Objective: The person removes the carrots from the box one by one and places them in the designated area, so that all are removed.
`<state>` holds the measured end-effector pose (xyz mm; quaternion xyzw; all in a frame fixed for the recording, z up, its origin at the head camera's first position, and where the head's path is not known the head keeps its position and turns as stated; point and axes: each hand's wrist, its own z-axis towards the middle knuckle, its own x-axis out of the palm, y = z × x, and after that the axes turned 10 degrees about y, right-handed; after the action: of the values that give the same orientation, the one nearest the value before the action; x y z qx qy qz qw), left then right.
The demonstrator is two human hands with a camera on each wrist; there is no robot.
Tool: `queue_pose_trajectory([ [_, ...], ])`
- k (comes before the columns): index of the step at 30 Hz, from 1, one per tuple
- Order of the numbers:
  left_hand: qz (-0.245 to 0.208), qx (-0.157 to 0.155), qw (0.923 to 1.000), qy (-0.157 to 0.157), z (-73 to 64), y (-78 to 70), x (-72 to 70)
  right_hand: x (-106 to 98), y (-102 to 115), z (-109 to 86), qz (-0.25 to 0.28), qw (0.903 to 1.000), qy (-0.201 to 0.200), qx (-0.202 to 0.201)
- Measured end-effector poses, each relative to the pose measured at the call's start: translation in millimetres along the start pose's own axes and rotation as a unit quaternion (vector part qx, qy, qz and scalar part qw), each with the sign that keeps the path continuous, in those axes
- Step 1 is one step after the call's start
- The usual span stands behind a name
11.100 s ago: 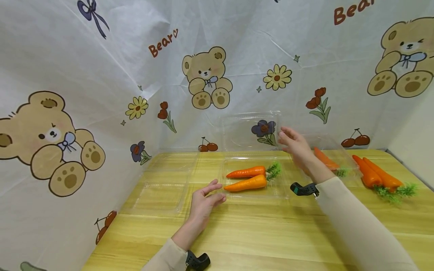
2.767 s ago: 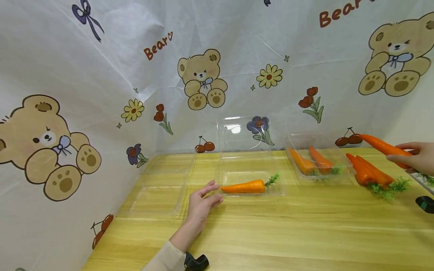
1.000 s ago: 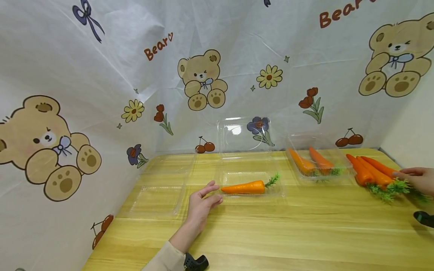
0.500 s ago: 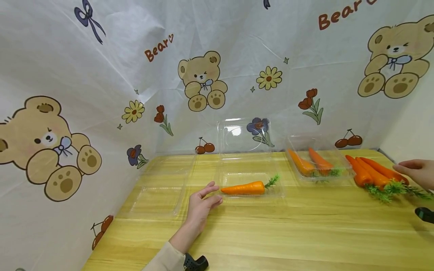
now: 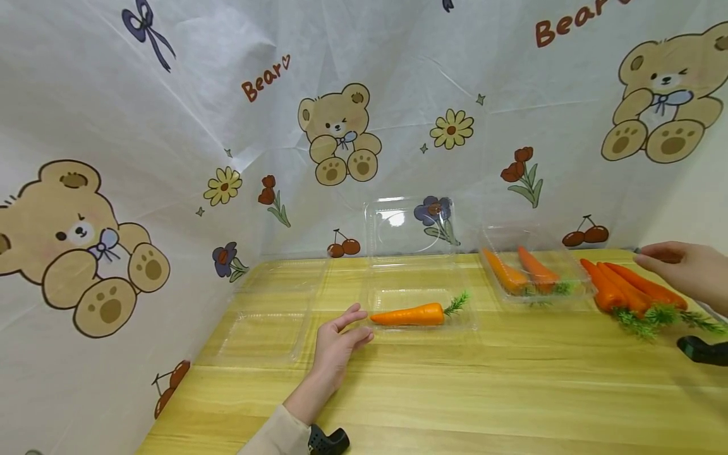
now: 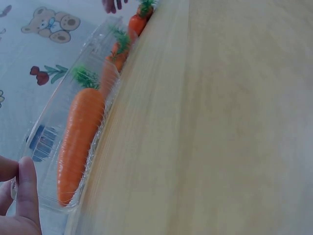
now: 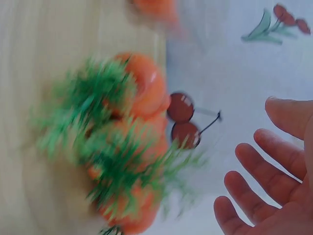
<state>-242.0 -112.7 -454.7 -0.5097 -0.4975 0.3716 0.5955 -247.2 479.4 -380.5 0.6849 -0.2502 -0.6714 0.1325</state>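
My left hand (image 5: pixel 337 341) touches the left end of an open clear plastic clamshell box (image 5: pixel 463 319) in the head view, its fingers relaxed at the front left corner. Inside the box lies one orange carrot (image 5: pixel 409 315) with green leaves to the right. The left wrist view shows my fingertips right at the rim, beside the carrot (image 6: pixel 80 144). My right hand (image 5: pixel 691 268) holds nothing and hovers over the right end of a pile of three carrots (image 5: pixel 628 291). Seen from the right wrist, its fingers (image 7: pixel 264 171) are spread beside the leafy carrot tops (image 7: pixel 122 161).
A second clear box (image 5: pixel 577 287) with two carrots stands between the open box and the pile. At the left lies another open clear box (image 5: pixel 258 335), hard to see against the wooden table (image 5: pixel 455 392). A bear-print sheet (image 5: pixel 398 126) hangs behind.
The right hand took a carrot out of the middle box, laid it on the right-hand pile and let go, then rose and moved slightly left. The left hand has stayed at the box.
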Motion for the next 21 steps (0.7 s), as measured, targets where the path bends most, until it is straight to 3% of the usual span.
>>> queue_pose_trajectory([
  [12,0.000,-0.003,1.0000,-0.003,1.3,-1.2,0.8,-2,46,-3.0,-0.050,0.9959,-0.015,-0.073],
  [21,-0.005,-0.001,1.0000,-0.005,1.7,0.3,1.2,1,84,-7.9,-0.038,0.9928,-0.003,-0.114],
])
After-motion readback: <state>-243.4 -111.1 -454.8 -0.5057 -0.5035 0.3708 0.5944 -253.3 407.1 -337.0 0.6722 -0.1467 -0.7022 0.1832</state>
